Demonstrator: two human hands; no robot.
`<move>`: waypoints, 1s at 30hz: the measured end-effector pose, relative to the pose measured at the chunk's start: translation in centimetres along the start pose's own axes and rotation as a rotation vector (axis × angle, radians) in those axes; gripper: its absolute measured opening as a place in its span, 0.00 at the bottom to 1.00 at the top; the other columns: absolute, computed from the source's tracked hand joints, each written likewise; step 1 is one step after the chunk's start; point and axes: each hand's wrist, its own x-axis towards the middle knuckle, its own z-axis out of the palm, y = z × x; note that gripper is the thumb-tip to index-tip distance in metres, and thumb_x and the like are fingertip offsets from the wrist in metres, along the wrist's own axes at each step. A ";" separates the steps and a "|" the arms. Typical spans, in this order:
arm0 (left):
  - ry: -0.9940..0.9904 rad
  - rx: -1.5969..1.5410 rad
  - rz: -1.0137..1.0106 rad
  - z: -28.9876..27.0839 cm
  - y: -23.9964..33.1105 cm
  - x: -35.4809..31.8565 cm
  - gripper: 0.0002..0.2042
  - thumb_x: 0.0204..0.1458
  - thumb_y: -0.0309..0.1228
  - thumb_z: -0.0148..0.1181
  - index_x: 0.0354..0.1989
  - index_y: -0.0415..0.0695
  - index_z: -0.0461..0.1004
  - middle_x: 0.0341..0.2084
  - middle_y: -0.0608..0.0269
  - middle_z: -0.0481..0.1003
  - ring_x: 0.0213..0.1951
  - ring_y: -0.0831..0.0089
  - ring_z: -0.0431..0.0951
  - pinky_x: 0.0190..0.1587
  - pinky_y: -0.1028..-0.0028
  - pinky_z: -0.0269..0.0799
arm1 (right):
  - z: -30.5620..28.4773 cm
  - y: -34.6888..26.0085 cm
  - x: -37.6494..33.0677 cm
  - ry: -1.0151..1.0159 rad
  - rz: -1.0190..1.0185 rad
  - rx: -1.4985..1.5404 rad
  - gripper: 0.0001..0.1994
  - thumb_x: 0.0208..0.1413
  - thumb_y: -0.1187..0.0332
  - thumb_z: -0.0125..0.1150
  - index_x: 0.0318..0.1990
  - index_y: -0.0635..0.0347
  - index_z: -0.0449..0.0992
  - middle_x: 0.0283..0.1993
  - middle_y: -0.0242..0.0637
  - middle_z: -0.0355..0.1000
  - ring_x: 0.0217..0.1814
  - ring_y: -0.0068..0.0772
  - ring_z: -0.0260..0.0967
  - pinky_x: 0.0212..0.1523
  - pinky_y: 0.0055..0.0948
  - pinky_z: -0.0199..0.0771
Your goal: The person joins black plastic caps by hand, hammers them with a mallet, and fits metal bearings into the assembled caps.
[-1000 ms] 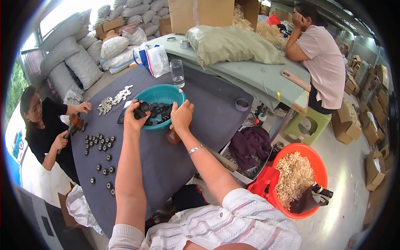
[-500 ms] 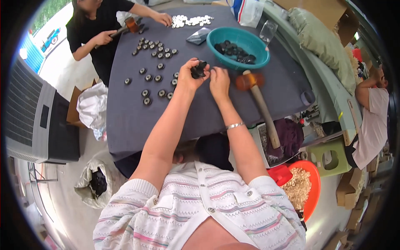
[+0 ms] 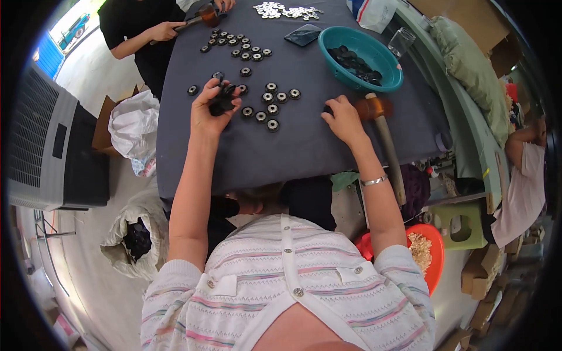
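Over the left half of the grey-covered table, my left hand (image 3: 205, 117) is curled around several black round pieces (image 3: 223, 103). My right hand (image 3: 346, 121) is low over the tabletop, farther right, its fingertips closed on a small black piece (image 3: 327, 109) that is mostly hidden. Between the two hands lie several black wheel-like discs (image 3: 273, 109) with pale metal centres. Just right of my right hand rests a mallet (image 3: 375, 107) with an amber head and a wooden handle running toward me past the table edge.
Beyond my right hand, a teal basin (image 3: 393, 75) holds more black pieces. Small white pieces (image 3: 287, 10) lie at the far edge, near a clear glass (image 3: 401, 42). Another person's hand (image 3: 165, 31) grips a second mallet (image 3: 208, 16) at far left. An open sack (image 3: 136, 245) stands on the floor.
My hands have separated: the left, still holding black pieces, went left toward the discs, and the right moved right beside the mallet. The whole view has shifted.
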 end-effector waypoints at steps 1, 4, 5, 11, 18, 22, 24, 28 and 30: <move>0.004 -0.007 0.004 -0.6 0.2 -0.1 0.13 0.40 0.19 0.57 0.37 0.45 0.71 0.35 0.53 0.73 0.38 0.49 0.74 0.35 0.61 0.68 | -0.5 0.0 0.1 -0.006 -0.005 -0.003 0.15 0.46 0.70 0.65 0.43 0.65 0.74 0.43 0.49 0.67 0.43 0.50 0.69 0.46 0.40 0.70; -0.035 -0.024 0.013 -1.8 0.6 -0.6 0.13 0.41 0.19 0.57 0.37 0.45 0.71 0.36 0.53 0.72 0.39 0.49 0.74 0.36 0.61 0.68 | -1.5 0.3 0.6 -0.102 -0.038 -0.024 0.14 0.44 0.73 0.64 0.40 0.65 0.73 0.38 0.46 0.67 0.39 0.46 0.70 0.42 0.37 0.71; -0.039 -0.030 0.009 -1.9 0.5 -0.6 0.13 0.41 0.19 0.56 0.37 0.45 0.71 0.36 0.53 0.72 0.39 0.49 0.73 0.36 0.61 0.68 | -1.3 0.1 0.9 -0.108 -0.037 -0.028 0.14 0.44 0.73 0.64 0.40 0.65 0.73 0.38 0.46 0.67 0.39 0.46 0.70 0.42 0.37 0.71; -0.026 -0.040 0.017 -1.9 0.4 -0.6 0.12 0.41 0.19 0.55 0.36 0.45 0.71 0.36 0.53 0.73 0.39 0.50 0.73 0.36 0.61 0.68 | -0.3 -2.7 0.0 -0.027 0.018 0.287 0.14 0.43 0.73 0.62 0.39 0.63 0.70 0.31 0.40 0.68 0.34 0.35 0.68 0.38 0.30 0.68; -0.029 -0.047 0.010 -1.2 0.3 -0.8 0.12 0.41 0.19 0.54 0.36 0.44 0.71 0.35 0.53 0.72 0.39 0.50 0.74 0.36 0.62 0.69 | -1.0 -1.5 -0.6 -0.048 -0.201 -0.022 0.15 0.43 0.74 0.62 0.41 0.64 0.72 0.35 0.46 0.68 0.39 0.45 0.70 0.42 0.39 0.71; -0.099 -0.064 -0.012 -1.7 0.1 -0.5 0.12 0.41 0.19 0.54 0.36 0.44 0.71 0.35 0.53 0.72 0.40 0.50 0.74 0.35 0.61 0.69 | -1.1 -1.5 1.5 -0.172 -0.272 -0.154 0.18 0.44 0.74 0.61 0.46 0.64 0.72 0.33 0.43 0.66 0.33 0.38 0.68 0.37 0.33 0.70; -0.104 -0.056 -0.040 -1.6 0.1 -0.6 0.12 0.41 0.19 0.54 0.36 0.44 0.70 0.36 0.53 0.72 0.40 0.49 0.73 0.35 0.61 0.69 | -1.3 -2.5 3.4 -0.125 -0.214 0.119 0.17 0.45 0.74 0.62 0.45 0.65 0.73 0.33 0.41 0.66 0.30 0.34 0.66 0.34 0.30 0.68; -0.089 -0.035 -0.037 -1.4 -0.1 -0.6 0.11 0.42 0.19 0.53 0.36 0.44 0.70 0.37 0.53 0.71 0.40 0.50 0.73 0.35 0.62 0.69 | 0.1 -4.1 6.6 -0.126 -0.229 0.206 0.16 0.46 0.74 0.61 0.45 0.65 0.73 0.31 0.39 0.65 0.28 0.31 0.63 0.33 0.28 0.67; -0.079 -0.041 -0.043 -1.5 -0.2 -0.7 0.11 0.42 0.19 0.53 0.36 0.44 0.70 0.37 0.54 0.71 0.40 0.50 0.73 0.35 0.62 0.70 | 0.7 -4.0 7.3 -0.157 -0.225 0.164 0.16 0.46 0.74 0.60 0.46 0.65 0.73 0.32 0.39 0.66 0.29 0.33 0.64 0.34 0.29 0.67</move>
